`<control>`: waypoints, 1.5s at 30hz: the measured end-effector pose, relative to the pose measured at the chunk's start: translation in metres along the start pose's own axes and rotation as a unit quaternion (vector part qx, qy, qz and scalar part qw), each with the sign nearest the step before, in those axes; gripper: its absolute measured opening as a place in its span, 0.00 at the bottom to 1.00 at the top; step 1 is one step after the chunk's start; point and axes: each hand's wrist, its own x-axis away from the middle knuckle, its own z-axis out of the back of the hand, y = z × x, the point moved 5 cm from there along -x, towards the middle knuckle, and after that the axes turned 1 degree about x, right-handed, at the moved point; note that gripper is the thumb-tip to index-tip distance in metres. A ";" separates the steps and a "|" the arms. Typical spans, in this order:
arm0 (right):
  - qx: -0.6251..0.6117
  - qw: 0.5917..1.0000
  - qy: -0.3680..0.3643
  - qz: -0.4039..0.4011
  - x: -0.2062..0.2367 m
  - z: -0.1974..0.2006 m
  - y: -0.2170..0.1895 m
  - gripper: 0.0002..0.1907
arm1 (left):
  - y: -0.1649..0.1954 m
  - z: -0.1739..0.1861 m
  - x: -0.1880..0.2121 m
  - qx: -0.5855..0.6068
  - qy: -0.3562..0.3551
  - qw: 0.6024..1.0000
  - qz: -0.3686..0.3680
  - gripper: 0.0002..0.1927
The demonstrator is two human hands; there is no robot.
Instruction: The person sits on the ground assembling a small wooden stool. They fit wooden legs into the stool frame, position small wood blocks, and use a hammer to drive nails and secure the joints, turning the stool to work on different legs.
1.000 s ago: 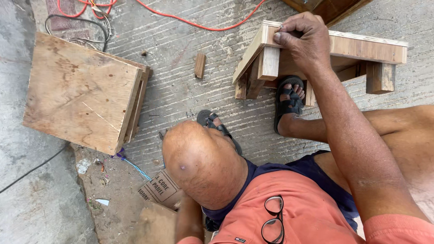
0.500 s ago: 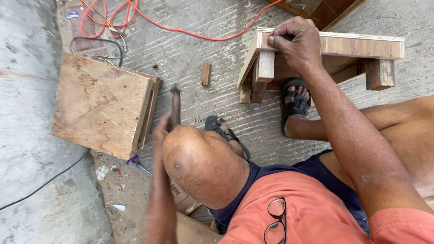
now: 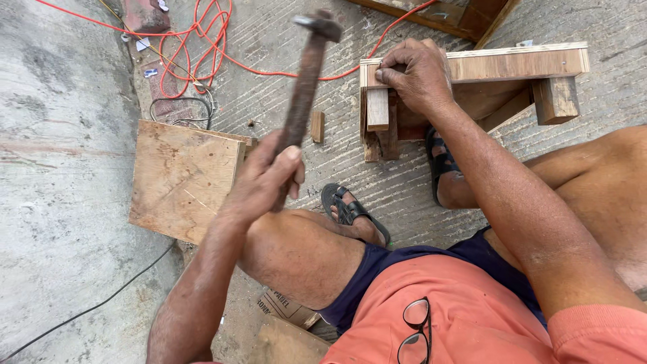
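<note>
hammer (image 3: 304, 101): raised, dark handle tilted, metal head at the top, well above and to the left of the wooden stool
left hand (image 3: 264, 180): fingers wrapped tight around the lower end of the hammer handle, held over the left knee
right hand (image 3: 416, 75): fingers pinched together at the top corner of the wooden stool (image 3: 472, 74), pressing on its edge; whether a nail sits between the fingertips is too small to tell
stool leg (image 3: 377, 111): pale block just under the right hand, touching the stool's top board
plywood box (image 3: 182, 178): flat on the concrete floor (image 3: 54, 202), just left of the left hand
small wood block (image 3: 317, 126): lying on the floor between the two hands
orange cable (image 3: 202, 47): looped on the floor beyond the left hand, running behind the hammer
black cable (image 3: 87, 310): on the floor, left of the left forearm
sandals (image 3: 350, 210): black, one by the left knee, one below the right hand under the stool
glasses (image 3: 412, 330): hanging from the collar of the orange shirt, near the bottom edge
</note>
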 end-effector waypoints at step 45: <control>0.334 0.914 -0.090 0.213 0.013 0.014 -0.014 0.46 | -0.019 -0.029 -0.021 -0.019 0.024 0.999 0.018 0.29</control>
